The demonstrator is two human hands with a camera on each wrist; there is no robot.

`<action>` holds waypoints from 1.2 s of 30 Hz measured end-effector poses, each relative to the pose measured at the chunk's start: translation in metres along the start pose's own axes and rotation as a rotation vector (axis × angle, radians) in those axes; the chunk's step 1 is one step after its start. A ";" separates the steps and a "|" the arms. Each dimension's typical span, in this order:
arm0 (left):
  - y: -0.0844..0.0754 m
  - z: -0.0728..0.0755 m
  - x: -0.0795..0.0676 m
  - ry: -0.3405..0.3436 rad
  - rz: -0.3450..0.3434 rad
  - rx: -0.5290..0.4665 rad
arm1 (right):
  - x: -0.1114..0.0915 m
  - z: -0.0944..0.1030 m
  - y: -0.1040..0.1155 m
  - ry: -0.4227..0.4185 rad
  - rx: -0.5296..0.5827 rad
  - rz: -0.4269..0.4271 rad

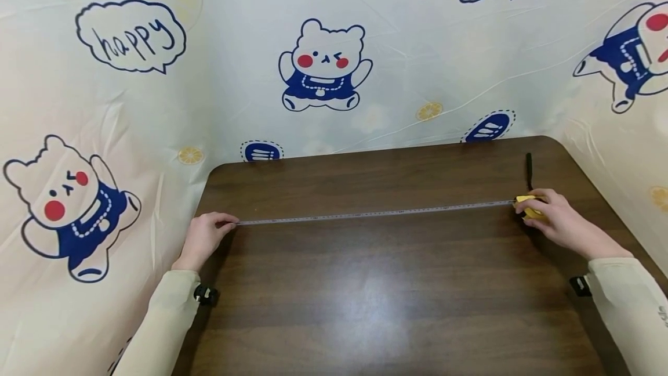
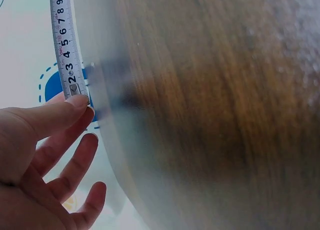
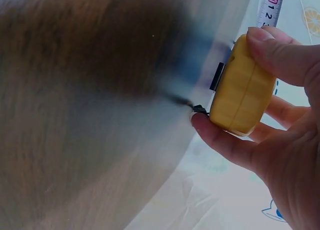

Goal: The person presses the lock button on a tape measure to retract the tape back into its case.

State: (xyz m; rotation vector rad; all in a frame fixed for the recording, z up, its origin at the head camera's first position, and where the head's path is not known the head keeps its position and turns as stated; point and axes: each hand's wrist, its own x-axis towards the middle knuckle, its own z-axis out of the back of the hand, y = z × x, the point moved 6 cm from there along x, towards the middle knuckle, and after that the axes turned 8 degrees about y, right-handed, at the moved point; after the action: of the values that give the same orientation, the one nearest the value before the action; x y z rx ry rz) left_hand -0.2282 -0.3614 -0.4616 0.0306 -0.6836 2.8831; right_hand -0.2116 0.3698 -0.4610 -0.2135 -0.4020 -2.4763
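A tape measure with a yellow case is held in my right hand, thumb on one side and fingers round the other. Its white blade stretches straight across to the left over the table. At the blade's free end my left hand pinches the tip between thumb and finger. The left wrist view shows the blade's low numbers just past the thumb, the other fingers spread loosely. In the right wrist view, markings around 60 show on the blade beside the case. A black strap extends from the case.
The brown wooden table has rounded far corners and reflects light near its middle. A pale cloth printed with cartoon bears hangs behind it and along both sides. Black bands are on both wrists, over light sleeves.
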 end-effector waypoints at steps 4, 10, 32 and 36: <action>0.001 -0.001 0.001 0.017 0.014 0.003 | -0.002 0.001 0.001 -0.005 0.001 -0.001; 0.000 -0.003 0.002 0.025 0.006 0.004 | -0.004 0.002 0.002 -0.031 0.013 0.009; -0.008 -0.014 0.008 0.078 0.047 -0.025 | 0.004 0.001 0.016 0.035 0.070 -0.035; -0.010 -0.016 0.008 0.082 0.040 -0.033 | 0.007 0.002 0.020 0.027 0.085 -0.033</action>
State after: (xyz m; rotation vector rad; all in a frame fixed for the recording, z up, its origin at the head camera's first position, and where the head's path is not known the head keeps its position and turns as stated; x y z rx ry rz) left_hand -0.2343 -0.3438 -0.4707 -0.1062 -0.7244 2.8916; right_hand -0.2046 0.3514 -0.4525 -0.1390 -0.5019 -2.4859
